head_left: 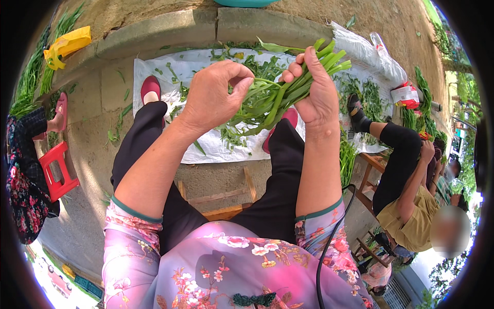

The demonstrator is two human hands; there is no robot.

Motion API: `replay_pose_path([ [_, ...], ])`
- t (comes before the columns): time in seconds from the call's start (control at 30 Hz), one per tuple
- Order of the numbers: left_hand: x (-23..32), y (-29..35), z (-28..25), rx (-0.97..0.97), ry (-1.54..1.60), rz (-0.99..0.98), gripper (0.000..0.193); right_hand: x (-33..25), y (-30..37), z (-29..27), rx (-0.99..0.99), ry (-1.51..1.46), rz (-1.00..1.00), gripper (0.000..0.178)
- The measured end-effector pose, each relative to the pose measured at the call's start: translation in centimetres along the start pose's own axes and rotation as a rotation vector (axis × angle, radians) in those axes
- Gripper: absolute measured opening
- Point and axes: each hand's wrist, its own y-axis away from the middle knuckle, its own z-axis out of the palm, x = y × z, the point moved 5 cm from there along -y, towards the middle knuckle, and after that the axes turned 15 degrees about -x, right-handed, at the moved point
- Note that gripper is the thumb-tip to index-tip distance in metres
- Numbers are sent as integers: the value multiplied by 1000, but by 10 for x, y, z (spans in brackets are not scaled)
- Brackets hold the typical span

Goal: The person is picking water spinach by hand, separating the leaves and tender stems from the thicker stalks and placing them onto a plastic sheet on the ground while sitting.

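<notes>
A bunch of long-stemmed leafy greens (278, 101), looking like water spinach, is gripped in my right hand (320, 98). The thick pale-green stem ends stick out past the thumb, and the leaves hang toward the left. My left hand (213, 98) is closed, thumb and forefinger pinched at a thin green stem (265, 81) that runs from the bunch. Its other fingers are curled and partly hidden. Below both hands a white plastic sheet (146, 118) lies on the ground, strewn with loose green leaves (261, 68).
A concrete curb (159, 35) runs behind the sheet, with a rolled white sack (368, 51) at its right. A yellow bag (69, 44) and a red stool (55, 170) are at left. People sit on both sides; one wears a tan shirt (406, 211). A black cable (328, 242) crosses my right sleeve.
</notes>
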Motion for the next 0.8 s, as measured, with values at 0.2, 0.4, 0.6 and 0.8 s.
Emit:
replay_pose_path([
  [0.2, -12, 0, 8, -2, 373, -192, 11, 0, -2, 2, -19, -10, -14, 26],
  [0.4, -30, -1, 12, 19, 716, -324, 13, -1, -1, -2, 7, -82, -64, 27],
  [0.6, -34, -3, 0, 121, 715, -296, 14, -8, 1, -4, 25, -111, -63, 28],
  [0.8, -20, -4, 4, 123, 447, -175, 14, -6, 2, -3, 19, -62, -24, 25],
])
